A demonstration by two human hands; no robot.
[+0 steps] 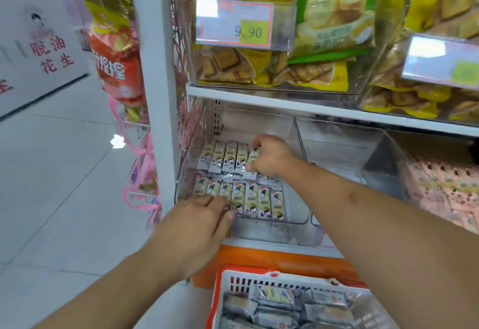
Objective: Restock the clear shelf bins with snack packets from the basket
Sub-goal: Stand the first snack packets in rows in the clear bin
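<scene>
Your right hand [269, 156] pinches a cream, cartoon-printed snack packet [253, 154]; your left hand [197, 227] lies flat, fingers straight, on the front row [259, 200]. Packet writing unreadable.

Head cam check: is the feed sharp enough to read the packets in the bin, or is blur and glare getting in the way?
Head view: packets in the clear bin fairly sharp, small print unreadable; price tag hazy with glare, only 9.90 legible; edges motion-smeared and wide-angle bent; basket packets soft.
</scene>
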